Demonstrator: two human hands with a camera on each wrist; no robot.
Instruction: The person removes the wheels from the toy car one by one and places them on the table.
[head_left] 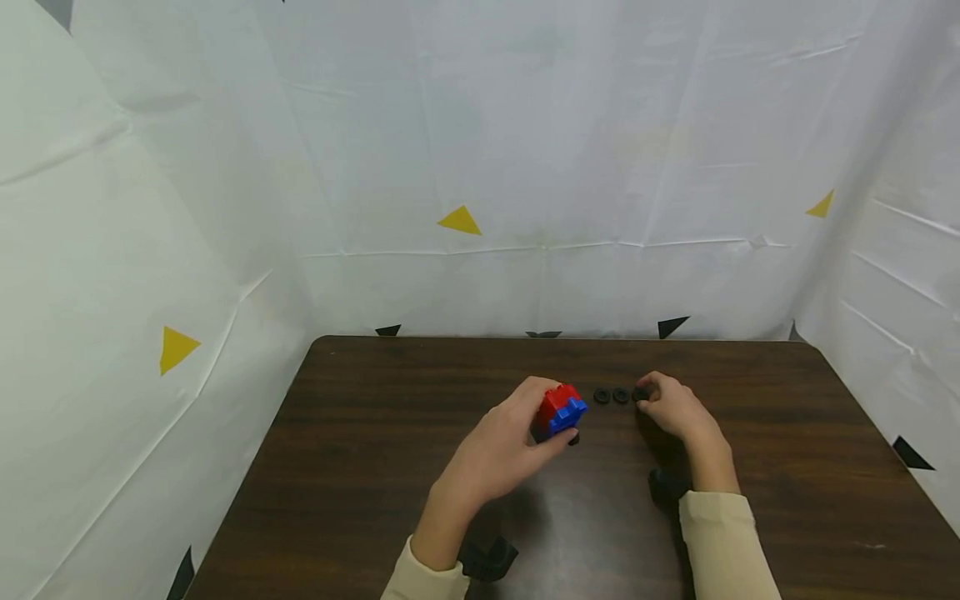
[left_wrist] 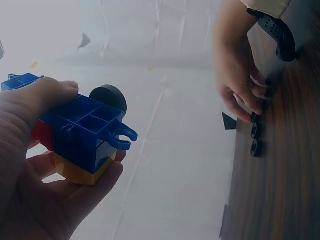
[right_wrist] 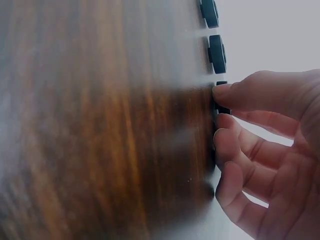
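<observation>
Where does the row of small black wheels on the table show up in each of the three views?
Head: row of black wheels at table centre, just left of the right hand.
Left wrist: at right, stacked vertically along the dark wooden table.
Right wrist: top right, above the fingertips.
Shared landmark: the right hand touching the row's end wheel.

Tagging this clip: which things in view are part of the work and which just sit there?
In use:
- brick block, held by left hand
- black wheel, pinched by right hand

Lying about:
- two loose wheels on the table
</observation>
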